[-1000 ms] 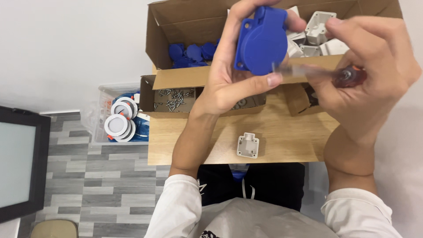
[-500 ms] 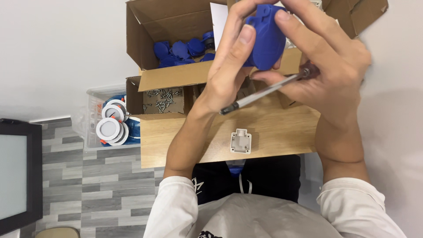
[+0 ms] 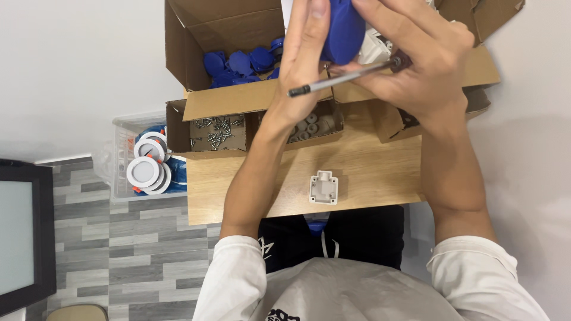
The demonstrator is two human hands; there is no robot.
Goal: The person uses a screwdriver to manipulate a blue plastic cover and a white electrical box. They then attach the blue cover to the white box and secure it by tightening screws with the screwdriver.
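My left hand (image 3: 303,56) and my right hand (image 3: 416,56) are raised together over the boxes, both wrapped around a round blue plastic part (image 3: 344,28). The right hand also holds a screwdriver (image 3: 333,80), its metal shaft pointing left under the blue part and its dark handle tucked in the palm. A small white square plastic piece (image 3: 323,188) lies on the wooden table (image 3: 369,172) below my forearms. Much of the blue part is hidden by my fingers.
A large open cardboard box (image 3: 202,41) holds several blue parts (image 3: 238,64). Small cardboard trays hold screws (image 3: 217,131) and grey plugs (image 3: 312,125). A clear bin with round white lamps (image 3: 146,169) stands on the floor to the left. A dark screen (image 3: 21,232) is at far left.
My hands and the blue part have risen toward the top of the view and shifted left. The screwdriver's shaft now points left beneath the part, where earlier its handle lay to the right.
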